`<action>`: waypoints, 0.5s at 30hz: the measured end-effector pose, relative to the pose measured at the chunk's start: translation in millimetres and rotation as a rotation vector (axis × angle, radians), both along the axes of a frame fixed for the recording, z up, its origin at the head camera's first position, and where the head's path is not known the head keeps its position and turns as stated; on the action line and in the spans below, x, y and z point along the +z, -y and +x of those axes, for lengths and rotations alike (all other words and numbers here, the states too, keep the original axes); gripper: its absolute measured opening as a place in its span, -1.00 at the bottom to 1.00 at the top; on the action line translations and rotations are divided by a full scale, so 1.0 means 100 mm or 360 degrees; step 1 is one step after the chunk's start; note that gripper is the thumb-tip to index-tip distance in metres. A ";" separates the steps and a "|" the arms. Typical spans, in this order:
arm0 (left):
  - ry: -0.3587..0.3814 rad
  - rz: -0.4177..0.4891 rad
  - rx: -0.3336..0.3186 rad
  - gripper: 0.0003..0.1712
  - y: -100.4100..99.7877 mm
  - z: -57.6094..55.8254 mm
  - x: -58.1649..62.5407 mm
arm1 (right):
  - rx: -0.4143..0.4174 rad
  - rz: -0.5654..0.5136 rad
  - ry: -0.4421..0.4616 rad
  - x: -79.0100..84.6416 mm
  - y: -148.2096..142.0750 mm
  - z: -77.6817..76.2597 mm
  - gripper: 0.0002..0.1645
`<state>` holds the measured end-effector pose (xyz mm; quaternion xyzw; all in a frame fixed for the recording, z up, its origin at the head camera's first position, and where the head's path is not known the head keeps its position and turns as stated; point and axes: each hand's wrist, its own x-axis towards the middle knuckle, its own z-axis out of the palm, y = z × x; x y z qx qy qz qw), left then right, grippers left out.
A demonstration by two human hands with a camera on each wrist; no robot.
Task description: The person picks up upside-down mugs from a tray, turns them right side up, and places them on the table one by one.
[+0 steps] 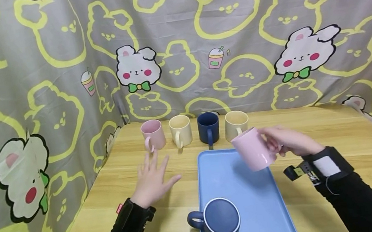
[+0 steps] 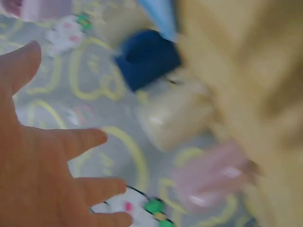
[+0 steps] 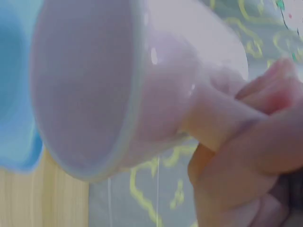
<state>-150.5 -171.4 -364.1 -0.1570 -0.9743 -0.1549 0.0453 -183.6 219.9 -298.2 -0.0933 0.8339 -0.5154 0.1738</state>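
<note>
My right hand [image 1: 287,141] grips a pink mug [image 1: 252,150] by its handle and holds it tilted above the right side of a blue tray [image 1: 246,187]. Close up in the right wrist view, the pink mug [image 3: 189,80] shows a broad round end, with curled fingers [image 3: 246,156] at the handle. A dark blue mug [image 1: 221,226] stands on the tray's near end, apparently bottom up, its handle to the left. My left hand [image 1: 152,184], fingers spread and holding nothing, hovers left of the tray, nearest another pink mug [image 1: 153,134].
Along the table's back stand a cream mug [image 1: 180,130], a navy mug [image 1: 208,128] and a second cream mug [image 1: 235,125], in one row with the pink one. A patterned grey curtain [image 1: 166,27] hangs behind and at the left of the wooden table [image 1: 330,127].
</note>
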 end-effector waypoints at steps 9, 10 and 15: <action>0.0122 -0.0160 0.0238 -0.06 0.28 0.05 -0.38 | -0.0375 -0.0059 -0.0132 -0.17 -0.36 -0.11 -0.38; 0.0128 -0.0164 0.0242 -0.05 0.29 0.06 -0.39 | -0.0425 -0.0063 -0.0156 -0.20 -0.37 -0.14 -0.40; 0.0155 -0.0102 0.0256 -0.05 0.30 0.08 -0.41 | -0.0711 -0.0048 -0.0221 -0.42 -0.42 -0.27 -0.42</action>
